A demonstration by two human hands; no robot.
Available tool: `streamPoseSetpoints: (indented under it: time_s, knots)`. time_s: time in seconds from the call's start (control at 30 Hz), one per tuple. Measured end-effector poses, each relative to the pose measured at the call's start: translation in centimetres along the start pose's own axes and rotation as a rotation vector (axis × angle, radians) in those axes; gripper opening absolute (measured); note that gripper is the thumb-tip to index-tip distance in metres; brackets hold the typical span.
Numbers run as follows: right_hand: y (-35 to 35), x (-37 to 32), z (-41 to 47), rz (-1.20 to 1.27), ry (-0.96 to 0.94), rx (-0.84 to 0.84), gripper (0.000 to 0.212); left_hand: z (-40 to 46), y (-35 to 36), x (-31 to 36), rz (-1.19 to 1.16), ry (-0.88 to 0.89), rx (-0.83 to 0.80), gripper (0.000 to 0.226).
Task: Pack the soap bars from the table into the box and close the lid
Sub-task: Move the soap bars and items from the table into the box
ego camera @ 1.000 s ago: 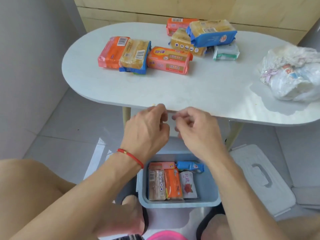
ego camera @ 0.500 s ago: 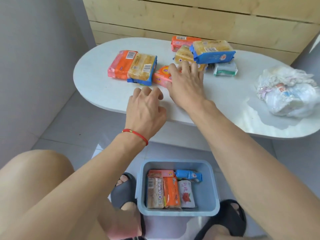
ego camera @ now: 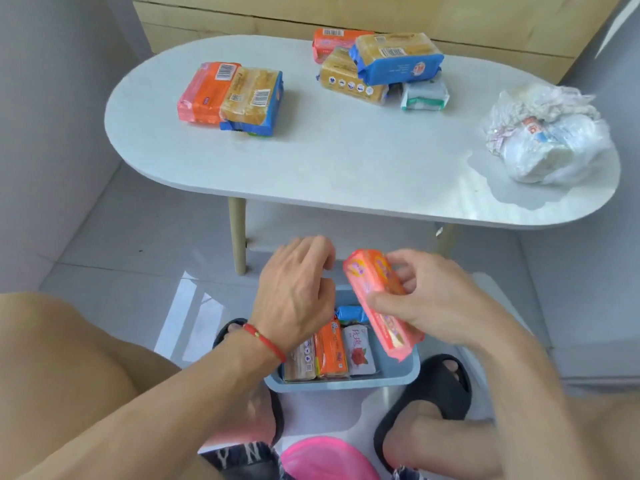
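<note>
My right hand point(ego camera: 429, 306) grips a pink-orange soap pack point(ego camera: 375, 299) tilted over the right side of the blue box point(ego camera: 346, 384) on the floor. My left hand point(ego camera: 294, 292), with a red string at the wrist, hovers over the box's left side, fingers loosely curled, holding nothing. Inside the box stand a beige bar, an orange bar point(ego camera: 330, 351), a white rose-print bar point(ego camera: 358, 351) and a blue bar point(ego camera: 351, 313). On the white table point(ego camera: 329, 168) lie an orange and a yellow-blue pack point(ego camera: 232, 97) at left, and several more packs point(ego camera: 377, 69) at the back.
A crumpled white plastic bag point(ego camera: 550, 133) sits on the table's right end. My feet in black slippers point(ego camera: 426, 400) flank the box. A pink round object point(ego camera: 329, 459) lies near the bottom edge. A wooden panel wall runs behind the table.
My right hand took the pink-orange pack from the table's middle and brought it down over the box. My left hand came off the table edge to above the box.
</note>
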State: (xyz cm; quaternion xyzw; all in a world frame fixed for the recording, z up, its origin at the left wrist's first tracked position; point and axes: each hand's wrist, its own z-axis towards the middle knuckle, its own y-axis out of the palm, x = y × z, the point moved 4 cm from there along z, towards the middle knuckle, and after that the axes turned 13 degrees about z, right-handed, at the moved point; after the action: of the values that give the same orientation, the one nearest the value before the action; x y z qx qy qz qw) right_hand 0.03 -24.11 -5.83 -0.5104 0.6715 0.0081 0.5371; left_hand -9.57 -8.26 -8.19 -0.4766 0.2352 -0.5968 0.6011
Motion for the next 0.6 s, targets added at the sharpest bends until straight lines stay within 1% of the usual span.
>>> streamPoseSetpoints:
  time_s: [0.07, 0.13, 0.2, 0.23, 0.3, 0.33, 0.4, 0.47, 0.53, 0.6]
  knots:
    - [2.2, 3.7, 1.9, -0.052, 0.183, -0.083, 0.059, -1.3, 3.1, -0.4, 0.115, 0.019, -0.210, 0.028]
    - [5.0, 7.7, 4.1, -0.085, 0.316, -0.090, 0.049, -2.9, 6.3, -1.4, 0.231, -0.003, -0.484, 0.032]
    - [8.4, 11.2, 5.9, -0.107, 0.388, -0.061, 0.052, -4.8, 8.7, -3.1, 0.345, -0.069, -0.728, 0.036]
    - [9.9, 12.7, 6.4, -0.126, 0.415, -0.047, 0.057, -5.8, 9.4, -3.8, 0.366, -0.123, -0.826, 0.037]
    - [12.2, 15.1, 7.0, -0.186, 0.449, -0.003, 0.066, -7.3, 10.3, -5.1, 0.388, -0.220, -0.945, 0.039]
    - [12.9, 16.0, 7.4, -0.211, 0.459, 0.025, 0.070, -7.7, 10.6, -5.5, 0.411, -0.236, -0.972, 0.040]
    - [13.7, 17.2, 7.8, -0.232, 0.464, 0.062, 0.080, -8.1, 11.0, -6.1, 0.416, -0.242, -0.970, 0.039]
    - [14.5, 18.2, 8.3, -0.235, 0.460, 0.065, 0.084, -8.0, 11.3, -6.3, 0.334, -0.287, -0.929, 0.038]
    - [15.2, 18.8, 8.4, -0.207, 0.472, 0.015, 0.076, -8.1, 11.4, -6.4, 0.270, -0.357, -0.860, 0.037]
    - [15.4, 18.8, 8.6, -0.180, 0.483, -0.033, 0.056, -8.3, 11.3, -6.6, 0.285, -0.421, -0.777, 0.041]
